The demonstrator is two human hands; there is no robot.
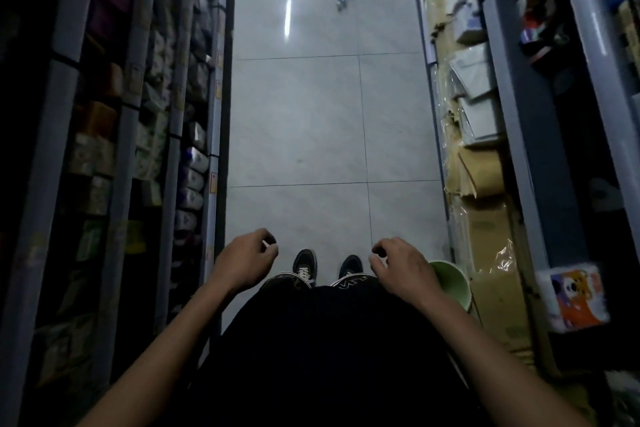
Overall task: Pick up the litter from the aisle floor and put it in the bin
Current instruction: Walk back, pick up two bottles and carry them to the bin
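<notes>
We have a single view, from the camera worn on the person's head, so no second view overlaps with it. It looks steeply down and forward along a narrow aisle, over the person's dark clothed torso to the pale grey tiled floor (311,121). Nearest the lens, at the bottom edge, are the two bare forearms; beyond them the left hand (244,262) and right hand (403,270) hang above the floor. The wide angle bends the blue-grey metal shelving (218,80) on both sides of the floor inward toward the top. Far up the floor, at the upper edge, small blurred pieces of blue-and-white litter (341,1) lie well away from the camera.
</notes>
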